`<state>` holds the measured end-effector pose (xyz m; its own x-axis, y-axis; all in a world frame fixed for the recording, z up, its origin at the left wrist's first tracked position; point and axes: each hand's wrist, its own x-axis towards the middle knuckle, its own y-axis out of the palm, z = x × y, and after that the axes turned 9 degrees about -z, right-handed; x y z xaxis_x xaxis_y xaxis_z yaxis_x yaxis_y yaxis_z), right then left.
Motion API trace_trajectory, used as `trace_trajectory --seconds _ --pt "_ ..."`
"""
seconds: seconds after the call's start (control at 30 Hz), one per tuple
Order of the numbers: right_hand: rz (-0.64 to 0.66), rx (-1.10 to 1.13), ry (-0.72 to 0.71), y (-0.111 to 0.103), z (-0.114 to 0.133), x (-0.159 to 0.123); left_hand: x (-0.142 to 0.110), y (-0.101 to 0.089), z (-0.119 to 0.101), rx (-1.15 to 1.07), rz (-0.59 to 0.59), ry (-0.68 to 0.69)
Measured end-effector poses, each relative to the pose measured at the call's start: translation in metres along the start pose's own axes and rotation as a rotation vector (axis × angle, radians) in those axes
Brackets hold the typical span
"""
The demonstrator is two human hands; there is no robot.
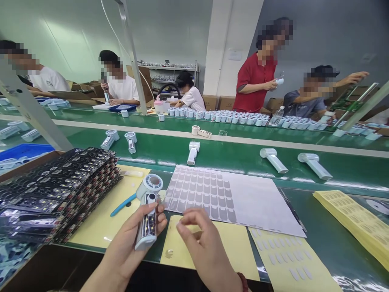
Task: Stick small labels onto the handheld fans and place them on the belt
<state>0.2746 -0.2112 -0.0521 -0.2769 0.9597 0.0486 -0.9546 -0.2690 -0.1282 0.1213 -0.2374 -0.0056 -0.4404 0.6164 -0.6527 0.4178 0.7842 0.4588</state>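
My left hand is wrapped round a light-blue handheld fan. Its round vented head points up and away, and a dark circuit board shows in the open handle. To the right, my right hand hovers over a yellow sheet, thumb and forefinger pinched together. Whatever is between those fingertips, if anything, is too small to make out. Just beyond lies a white sheet of grey stickers, part of it bare of stickers. A blue stick-like tool rests left of the fan.
Stacked black circuit-board panels fill the left side. Several fan bodies, one here, lie along the green belt. Tweezers and a yellow sticker stack are at right. Co-workers, one in a red shirt, work across the line.
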Motion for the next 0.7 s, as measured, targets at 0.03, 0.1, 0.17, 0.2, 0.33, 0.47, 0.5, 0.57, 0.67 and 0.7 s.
trace_trajectory --seconds 0.03,0.1,0.17,0.2,0.33,0.47,0.5,0.57,0.67,0.7 --pt "0.035 -0.05 0.007 0.001 -0.005 -0.002 0.004 -0.004 -0.001 0.048 -0.015 0.051" --pt "0.078 -0.119 0.026 0.005 -0.014 -0.005 0.01 -0.012 -0.001 0.124 0.008 0.111" --pt "0.075 -0.177 0.004 0.01 -0.02 -0.008 0.014 -0.018 0.002 0.185 0.083 0.129" --pt "0.069 -0.215 -0.022 0.012 -0.021 -0.009 0.016 -0.019 0.004 0.215 0.128 0.131" --pt "0.049 -0.462 -0.18 0.018 -0.025 -0.013 0.019 -0.023 0.013 0.311 0.251 0.115" --pt "0.114 -0.414 -0.164 0.012 -0.023 -0.011 0.02 -0.023 0.018 0.37 0.288 0.098" --pt "0.145 -0.306 -0.104 0.008 -0.022 -0.01 0.021 -0.023 0.019 0.375 0.29 0.089" --pt "0.196 -0.088 0.014 0.0 -0.018 -0.008 0.022 -0.023 0.019 0.371 0.293 0.073" --pt "0.178 0.076 0.064 -0.011 -0.009 -0.004 0.022 -0.021 0.019 0.372 0.294 0.066" --pt "0.162 0.1 0.048 -0.014 -0.005 -0.003 0.022 -0.019 0.019 0.388 0.292 0.074"
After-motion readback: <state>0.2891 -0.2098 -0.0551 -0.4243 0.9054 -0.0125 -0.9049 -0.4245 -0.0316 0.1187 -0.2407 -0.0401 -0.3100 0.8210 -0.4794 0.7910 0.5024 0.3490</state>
